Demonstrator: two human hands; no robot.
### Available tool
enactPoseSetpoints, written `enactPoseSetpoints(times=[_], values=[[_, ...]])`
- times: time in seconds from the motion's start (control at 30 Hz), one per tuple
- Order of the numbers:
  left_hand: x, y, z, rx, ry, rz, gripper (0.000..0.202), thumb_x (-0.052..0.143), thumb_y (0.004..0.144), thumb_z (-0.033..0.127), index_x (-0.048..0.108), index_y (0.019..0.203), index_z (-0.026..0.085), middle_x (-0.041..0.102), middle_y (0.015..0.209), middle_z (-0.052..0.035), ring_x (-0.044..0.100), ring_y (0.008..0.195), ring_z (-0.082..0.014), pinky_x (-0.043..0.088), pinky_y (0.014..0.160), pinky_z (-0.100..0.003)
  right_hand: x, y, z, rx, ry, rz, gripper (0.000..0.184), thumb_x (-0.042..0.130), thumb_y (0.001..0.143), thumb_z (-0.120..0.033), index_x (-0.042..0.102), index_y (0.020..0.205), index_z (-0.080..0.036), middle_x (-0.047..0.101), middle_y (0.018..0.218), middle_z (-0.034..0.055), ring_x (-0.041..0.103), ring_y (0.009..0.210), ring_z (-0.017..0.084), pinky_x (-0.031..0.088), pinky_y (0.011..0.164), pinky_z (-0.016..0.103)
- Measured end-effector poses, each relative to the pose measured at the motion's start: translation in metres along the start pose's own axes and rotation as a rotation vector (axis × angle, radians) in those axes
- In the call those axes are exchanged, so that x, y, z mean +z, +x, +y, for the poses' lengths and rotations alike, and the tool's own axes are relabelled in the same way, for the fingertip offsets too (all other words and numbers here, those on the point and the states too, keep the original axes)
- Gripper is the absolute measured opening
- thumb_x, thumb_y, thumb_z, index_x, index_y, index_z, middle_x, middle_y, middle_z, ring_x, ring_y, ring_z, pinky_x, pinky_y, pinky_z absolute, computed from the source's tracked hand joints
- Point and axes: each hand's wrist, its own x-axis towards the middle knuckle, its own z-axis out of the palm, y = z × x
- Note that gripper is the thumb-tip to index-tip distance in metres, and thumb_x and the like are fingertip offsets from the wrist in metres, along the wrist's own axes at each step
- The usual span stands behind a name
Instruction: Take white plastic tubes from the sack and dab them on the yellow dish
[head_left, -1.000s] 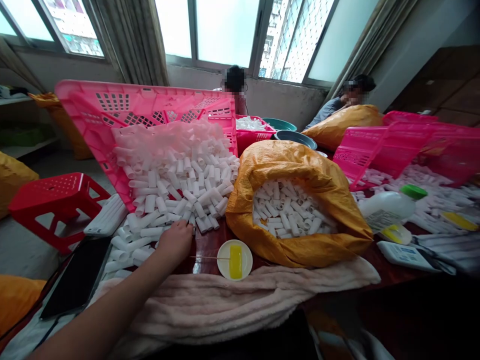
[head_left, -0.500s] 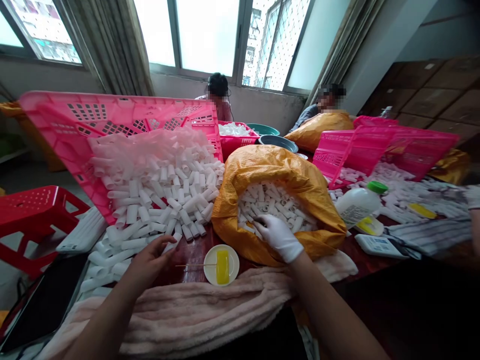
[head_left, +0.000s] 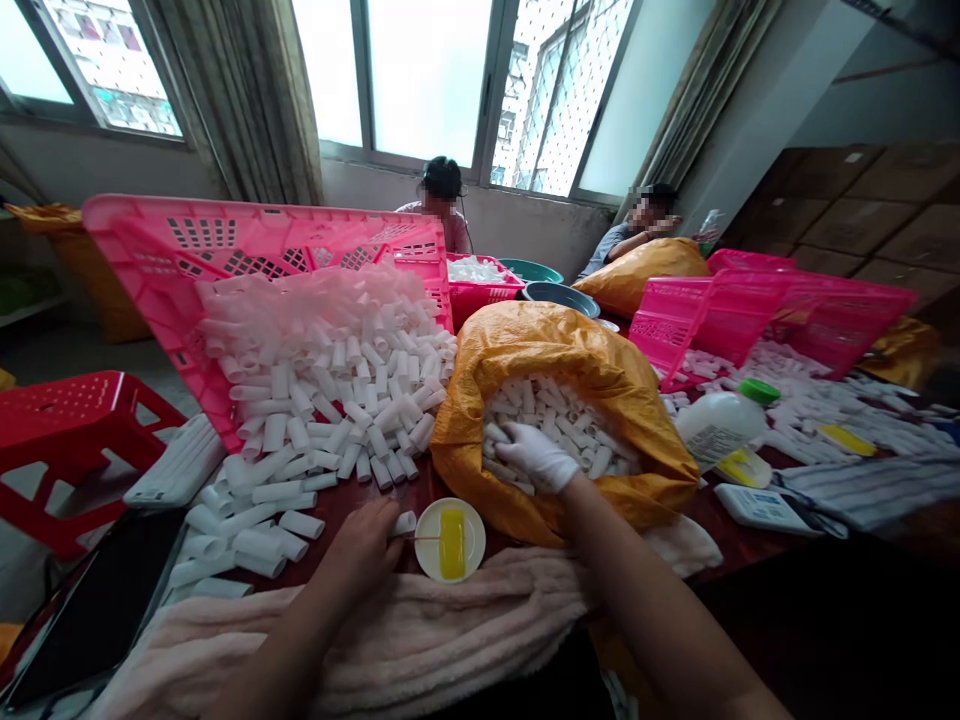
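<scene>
- My bare left hand lies curled at the desk's edge, fingertips at a short white tube; I cannot tell whether it grips the tube.
- My white-gloved right hand sits among the tubes in the sack, fingers bent; I cannot tell whether it grasps any.
- The orange woven plastic sack stands rolled open on the dark red wooden desk, full of white tubes.
- A small white saucer beside my left hand holds a yellow sponge and a thin stick.
- A tilted pink plastic basket spills a heap of white tubes onto the desk.
- Farther off, a pink crate holds more white tubes, next to a dark teal basin.
</scene>
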Motion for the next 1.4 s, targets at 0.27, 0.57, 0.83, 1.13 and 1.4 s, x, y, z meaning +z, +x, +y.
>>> enactPoseSetpoints(times=[0.27, 0.57, 0.83, 1.13, 1.4], values=[[-0.004, -0.003, 0.000, -0.009, -0.043, -0.104, 0.009, 0.044, 0.079, 0.026, 0.049, 0.075, 0.020, 0.060, 0.079, -0.0019, 0.054, 0.074, -0.0157, 0.037, 0.065, -0.025, 0.012, -0.086, -0.010, 0.113, 0.645, -0.050, 0.028, 0.070, 0.065, -0.041, 0.061, 0.078, -0.018, 0.061, 0.071, 0.0017, 0.058, 0.069, 0.017, 0.049, 0.074, 0.035], [-0.005, 0.002, -0.005, 0.047, -0.036, -0.107, 0.004, 0.049, 0.073, 0.019, 0.050, 0.069, 0.019, 0.058, 0.072, 0.0000, 0.054, 0.070, -0.0142, 0.035, 0.063, -0.023, 0.066, -0.062, 0.008, 0.142, 0.650, -0.128, 0.030, 0.052, 0.080, -0.042, 0.060, 0.097, -0.018, 0.065, 0.091, 0.0058, 0.062, 0.081, 0.018, 0.051, 0.070, 0.029], [-0.001, 0.009, -0.008, 0.085, 0.013, -0.094, 0.009, 0.050, 0.076, 0.026, 0.051, 0.069, 0.020, 0.059, 0.072, -0.0005, 0.055, 0.070, -0.0152, 0.035, 0.062, -0.023, 0.075, -0.047, 0.016, -0.260, 0.079, -0.181, 0.023, 0.047, 0.083, -0.025, 0.064, 0.097, -0.020, 0.064, 0.096, 0.0062, 0.058, 0.091, 0.021, 0.045, 0.087, 0.038], [0.001, 0.010, -0.009, 0.098, 0.028, -0.069, 0.012, 0.050, 0.077, 0.027, 0.052, 0.069, 0.019, 0.058, 0.070, -0.0010, 0.054, 0.068, -0.0150, 0.035, 0.061, -0.024, 0.078, -0.058, 0.020, -0.259, 0.053, -0.120, 0.027, 0.043, 0.084, -0.020, 0.059, 0.106, -0.018, 0.062, 0.104, 0.0077, 0.057, 0.098, 0.021, 0.042, 0.094, 0.041], [0.002, 0.011, -0.005, 0.109, 0.051, -0.065, 0.008, 0.054, 0.073, 0.025, 0.053, 0.068, 0.019, 0.061, 0.071, -0.0009, 0.056, 0.068, -0.0152, 0.034, 0.060, -0.024, 0.087, -0.059, 0.029, -0.244, 0.053, -0.046, 0.026, 0.039, 0.086, -0.023, 0.058, 0.104, -0.017, 0.061, 0.104, 0.0093, 0.056, 0.098, 0.023, 0.043, 0.092, 0.042]])
